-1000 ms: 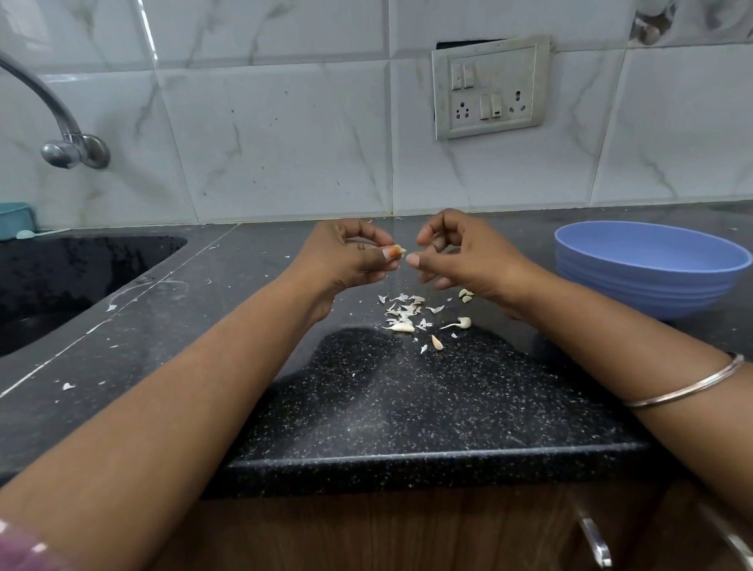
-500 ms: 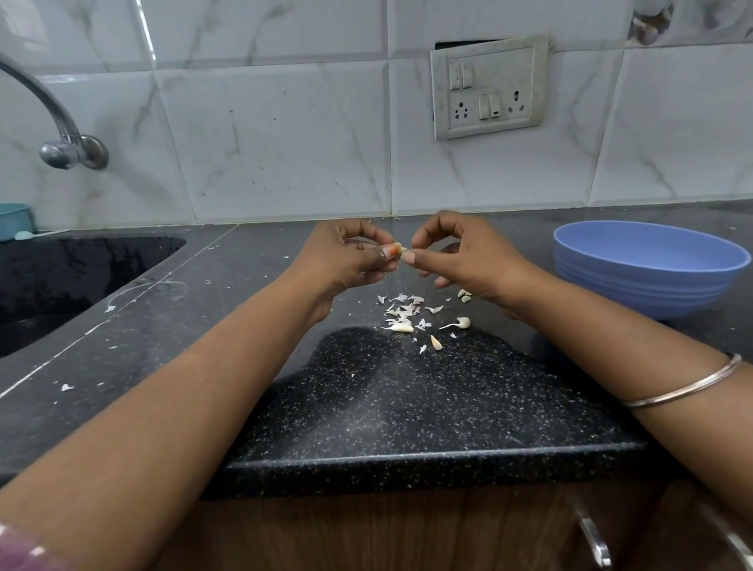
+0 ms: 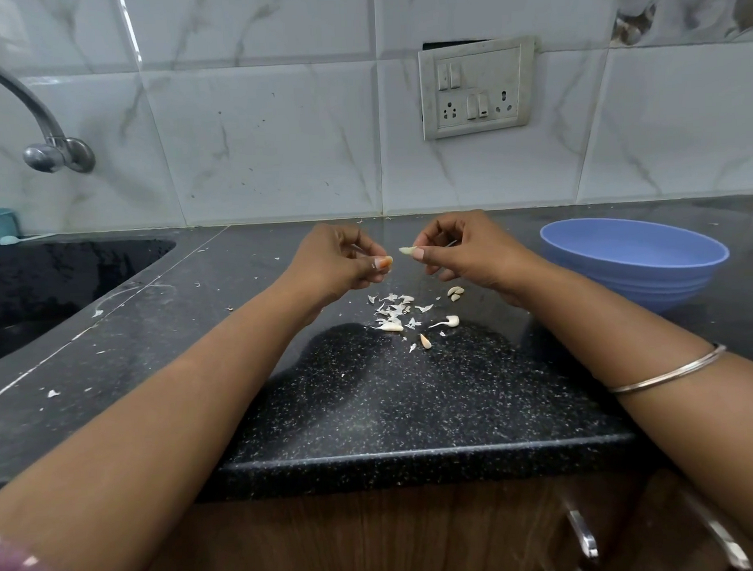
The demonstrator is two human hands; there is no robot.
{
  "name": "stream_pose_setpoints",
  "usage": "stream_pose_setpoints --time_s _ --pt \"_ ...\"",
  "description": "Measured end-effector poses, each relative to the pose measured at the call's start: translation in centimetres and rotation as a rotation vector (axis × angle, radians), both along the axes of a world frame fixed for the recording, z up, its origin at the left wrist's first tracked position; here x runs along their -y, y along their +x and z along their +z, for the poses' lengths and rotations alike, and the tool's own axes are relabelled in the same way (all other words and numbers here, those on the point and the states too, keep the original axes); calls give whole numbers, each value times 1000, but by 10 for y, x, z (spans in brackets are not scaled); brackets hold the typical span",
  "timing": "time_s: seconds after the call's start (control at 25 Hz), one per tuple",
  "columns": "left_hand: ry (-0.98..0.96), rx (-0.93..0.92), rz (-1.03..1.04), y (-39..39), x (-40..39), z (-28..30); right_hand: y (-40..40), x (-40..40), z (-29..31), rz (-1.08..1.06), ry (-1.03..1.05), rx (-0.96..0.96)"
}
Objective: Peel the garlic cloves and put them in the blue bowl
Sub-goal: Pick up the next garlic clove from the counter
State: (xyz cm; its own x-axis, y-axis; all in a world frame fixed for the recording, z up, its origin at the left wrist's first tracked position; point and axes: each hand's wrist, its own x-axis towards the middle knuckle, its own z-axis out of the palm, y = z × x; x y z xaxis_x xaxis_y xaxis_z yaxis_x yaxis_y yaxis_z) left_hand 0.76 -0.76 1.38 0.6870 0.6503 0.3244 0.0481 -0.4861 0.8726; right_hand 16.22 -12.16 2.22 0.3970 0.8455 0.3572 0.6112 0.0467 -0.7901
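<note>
Pale garlic clove [image 3: 407, 251] pinched between thumb and forefinger of the right hand [image 3: 471, 250], tip pointing toward 9 o'clock, held above the black speckled granite counter [image 3: 391, 404]. Left hand [image 3: 337, 261] just beside it at 9 o'clock, apart from the clove; fingers curled, thumb pressed against forefinger; whether a scrap of skin sits in that pinch cannot be told. Under both hands, toward 6 o'clock: scatter of white garlic skins [image 3: 395, 308] on the counter, with loose cloves among them, one at [image 3: 391, 326], one with a tail at [image 3: 452, 321], a small one at [image 3: 425, 341], and a pair [image 3: 455, 293] lying close to the right wrist. Blue bowl [image 3: 634, 250] stands on the counter at 3 o'clock from the hands, near the right forearm; its inside, so far as visible, shows bare blue. Metal bangle [image 3: 668, 371] on the right forearm. Dark sink [image 3: 46, 288] at 9 o'clock, tap [image 3: 40, 130] above it. Switch plate [image 3: 476, 87] on the marble-tile wall at 12 o'clock.
</note>
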Motion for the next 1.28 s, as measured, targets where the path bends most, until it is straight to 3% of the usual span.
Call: stream_pose_setpoints --time_s 0.08,0.2,0.32,0.68,1.16,1.28 --pt "153 -94 46 2 -2 -2 12 4 3 -86 -34 25" --pt "423 -255 84 4 0 -4 25 8 4 -210 -242 209" --pt "530 -316 117 4 2 -2 27 9 4 -268 -426 371" --pt "577 -327 110 3 2 -4 28 6 3 -357 -543 548" --pt "567 -243 203 8 2 -13 30 2 0 -413 -562 554" --pt "560 -236 219 8 2 -16 25 5 2 -401 -464 529"
